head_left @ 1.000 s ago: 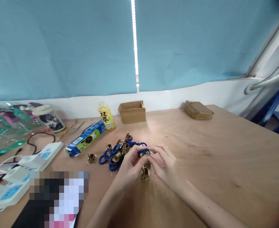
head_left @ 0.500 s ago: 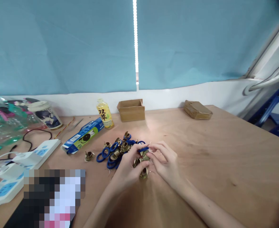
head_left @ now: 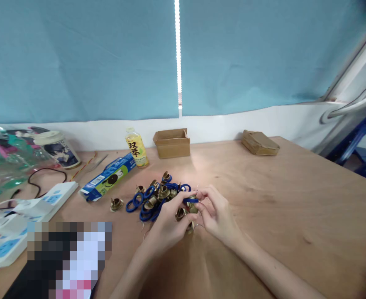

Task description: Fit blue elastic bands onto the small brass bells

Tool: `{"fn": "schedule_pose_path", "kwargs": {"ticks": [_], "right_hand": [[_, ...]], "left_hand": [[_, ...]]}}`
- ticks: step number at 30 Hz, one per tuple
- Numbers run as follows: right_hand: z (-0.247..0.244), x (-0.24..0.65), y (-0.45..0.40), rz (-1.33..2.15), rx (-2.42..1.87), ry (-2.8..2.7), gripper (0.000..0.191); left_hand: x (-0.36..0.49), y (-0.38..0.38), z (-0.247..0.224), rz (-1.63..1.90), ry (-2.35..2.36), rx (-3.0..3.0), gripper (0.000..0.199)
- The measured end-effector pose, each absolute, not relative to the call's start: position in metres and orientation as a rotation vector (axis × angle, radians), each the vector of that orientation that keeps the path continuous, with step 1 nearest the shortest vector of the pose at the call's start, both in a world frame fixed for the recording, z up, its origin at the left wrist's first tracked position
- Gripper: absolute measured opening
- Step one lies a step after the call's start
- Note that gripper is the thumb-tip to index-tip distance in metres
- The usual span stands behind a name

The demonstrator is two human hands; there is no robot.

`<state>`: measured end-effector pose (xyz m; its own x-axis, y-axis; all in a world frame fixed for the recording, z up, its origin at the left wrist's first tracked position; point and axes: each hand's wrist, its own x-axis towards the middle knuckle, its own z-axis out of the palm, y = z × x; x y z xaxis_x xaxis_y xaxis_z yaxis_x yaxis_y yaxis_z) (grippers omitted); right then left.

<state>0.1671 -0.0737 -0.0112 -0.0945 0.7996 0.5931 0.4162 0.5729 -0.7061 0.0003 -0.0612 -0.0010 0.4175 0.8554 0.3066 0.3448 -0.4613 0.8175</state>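
Observation:
My left hand (head_left: 173,216) and my right hand (head_left: 217,211) meet at the near right side of a pile. Between their fingertips is a blue ring (head_left: 190,200), set against a brass-coloured metal part (head_left: 194,207) that the fingers partly cover. Both hands are closed on this pair. Under my left hand's fingers, more brass parts (head_left: 180,213) lie on the table, partly hidden. Further left spreads the pile of loose blue rings (head_left: 137,199) and brass cup-shaped parts (head_left: 163,192). One brass part (head_left: 116,204) lies apart, left of the pile. Thin curved wires show near my fingers.
Behind the pile stand a yellow bottle (head_left: 137,148) and an open cardboard box (head_left: 173,145). A blue-green carton (head_left: 108,177) lies to the left, near a cup (head_left: 60,149) and a white power strip (head_left: 46,211). A second cardboard box (head_left: 260,143) sits far right.
The blue ring between my fingers has tilted to lie flatter over the brass part. My right hand's fingers have shifted slightly left and closer around it.

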Motion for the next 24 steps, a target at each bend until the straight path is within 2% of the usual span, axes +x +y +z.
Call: {"fn": "schedule_pose_path", "kwargs": {"ticks": [10, 24], "right_hand": [[-0.017, 0.162, -0.076, 0.594, -1.15, -1.779, 0.009], [-0.027, 0.161, -0.075, 0.497, -1.125, -1.863, 0.008]], "left_hand": [[-0.002, -0.063, 0.004, 0.97, 0.963, 2.059, 0.039], [-0.003, -0.058, 0.006, 0.977, 0.99, 2.062, 0.031]]}}
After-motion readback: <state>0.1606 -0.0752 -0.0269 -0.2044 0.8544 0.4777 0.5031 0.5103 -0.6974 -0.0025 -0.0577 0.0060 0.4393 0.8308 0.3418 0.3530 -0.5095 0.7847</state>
